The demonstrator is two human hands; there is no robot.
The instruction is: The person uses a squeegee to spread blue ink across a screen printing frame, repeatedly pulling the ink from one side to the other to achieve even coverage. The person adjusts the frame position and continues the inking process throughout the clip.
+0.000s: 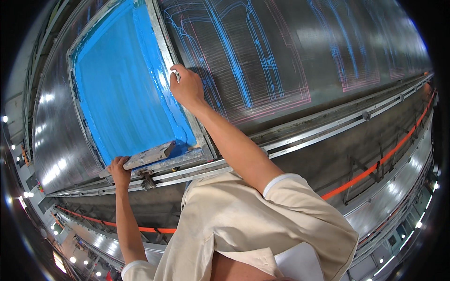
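A screen printing frame with metal rails lies on the long dark table, its mesh covered in wet blue ink. Along the frame's near end rests a squeegee, a grey, ink-stained bar; darker blue ink is pooled by its right end. My left hand is closed around the squeegee toward its left end. Farther up, my right hand is at the frame's right rail, fingers curled with the thumb in a pinch. A small pale bit shows between them, too small to name.
To the right, the dark table carries blue and pink printed line patterns. A metal rail runs along its near edge, under the frame's near end. Beyond it are an orange strip and another shiny table.
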